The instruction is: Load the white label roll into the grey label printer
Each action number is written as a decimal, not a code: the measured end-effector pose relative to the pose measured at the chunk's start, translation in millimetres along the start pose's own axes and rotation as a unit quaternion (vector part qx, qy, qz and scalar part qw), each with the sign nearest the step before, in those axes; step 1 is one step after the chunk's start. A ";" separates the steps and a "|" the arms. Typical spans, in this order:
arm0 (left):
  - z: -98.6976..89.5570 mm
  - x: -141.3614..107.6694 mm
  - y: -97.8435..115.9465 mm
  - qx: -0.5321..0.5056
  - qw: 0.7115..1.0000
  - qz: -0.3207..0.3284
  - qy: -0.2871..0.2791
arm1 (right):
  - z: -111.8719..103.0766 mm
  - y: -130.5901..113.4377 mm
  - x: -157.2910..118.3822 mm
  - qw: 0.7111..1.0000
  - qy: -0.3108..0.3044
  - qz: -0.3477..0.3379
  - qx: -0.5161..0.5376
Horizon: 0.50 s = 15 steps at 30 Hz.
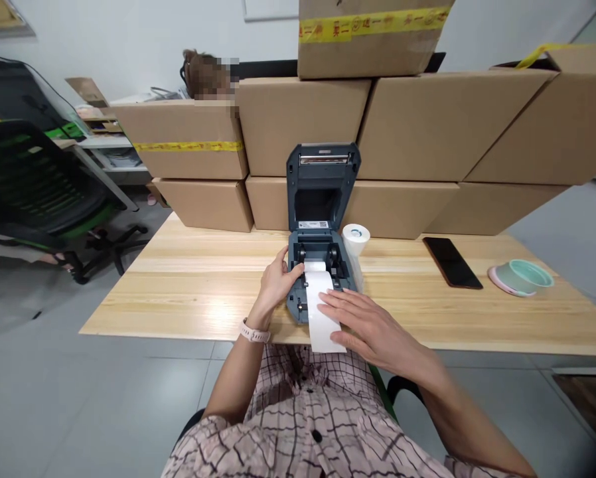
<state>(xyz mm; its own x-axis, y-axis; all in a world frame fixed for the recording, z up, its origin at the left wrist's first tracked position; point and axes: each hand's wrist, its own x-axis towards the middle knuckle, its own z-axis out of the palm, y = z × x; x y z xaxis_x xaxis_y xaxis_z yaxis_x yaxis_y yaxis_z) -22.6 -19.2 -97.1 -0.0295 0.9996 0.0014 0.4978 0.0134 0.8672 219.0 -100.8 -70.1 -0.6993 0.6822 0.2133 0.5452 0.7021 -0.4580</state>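
A dark grey label printer (322, 174) stands on the wooden table with its lid tipped up and back. Inside its bay is a roll of white label paper (314, 266), and a paper strip (320, 322) runs out over the front, past the table edge. My left hand (277, 284) grips the printer's left side, thumb over the rim beside the roll and the other fingers partly hidden along the outer wall. Stretched flat, the fingers of my right hand (365, 322) lie on the strip's right part, not closed around it.
Just right of the printer stands another white roll (356, 238), with clear plastic by it. Further right lie a black phone (452, 263) and a mint-green bowl (524, 275). Stacked cardboard boxes (302, 119) line the table's back. Behind them a person's head shows; an office chair (39, 186) stands left.
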 end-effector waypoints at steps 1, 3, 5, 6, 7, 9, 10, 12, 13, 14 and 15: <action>-0.3 0.1 0.7 0.005 1.000 -0.001 0.002 | 0.6 -0.3 -0.1 1.000 0.001 0.000 0.000; -1.0 0.6 2.2 0.014 1.000 -0.004 0.007 | 0.9 -0.8 0.1 1.000 0.004 0.000 0.000; -1.6 0.0 4.2 0.027 1.000 -0.012 0.006 | 0.7 -1.1 0.2 1.000 0.004 0.001 0.000; -1.7 -1.4 5.4 0.031 0.999 -0.018 0.009 | 0.6 -1.3 0.1 1.000 0.002 0.002 0.000; -1.4 -4.0 6.6 0.033 0.999 -0.019 0.017 | 0.6 -1.6 -0.3 1.000 -0.001 0.004 0.001; 0.7 -13.5 8.7 0.036 0.998 0.005 0.049 | 0.3 -2.4 -1.9 1.000 -0.011 0.010 0.007; 2.7 -20.5 9.4 0.039 0.997 0.033 0.065 | -0.5 -2.9 -3.1 1.000 -0.014 0.013 0.010; 8.7 -38.3 9.4 0.046 0.991 0.103 0.069 | -4.8 -3.4 -5.1 1.000 -0.015 0.006 0.024; 12.5 -48.4 8.7 0.046 0.989 0.128 0.058 | -9.0 -2.9 -5.1 0.999 -0.009 -0.005 0.036; 16.5 -58.7 7.7 0.038 0.988 0.141 0.047 | -15.0 -1.4 -3.5 0.998 0.005 -0.017 0.052; 20.6 -68.8 6.4 0.022 0.989 0.137 0.041 | -22.8 1.6 0.2 0.997 0.037 -0.022 0.069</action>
<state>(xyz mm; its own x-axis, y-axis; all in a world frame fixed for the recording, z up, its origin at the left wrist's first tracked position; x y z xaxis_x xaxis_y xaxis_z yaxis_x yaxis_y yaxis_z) 0.5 -87.4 -101.8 0.0424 0.9601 0.2764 0.5339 -0.2556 0.8060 230.2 -94.9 -51.1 -0.6830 0.6676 0.2965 0.4417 0.7007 -0.5603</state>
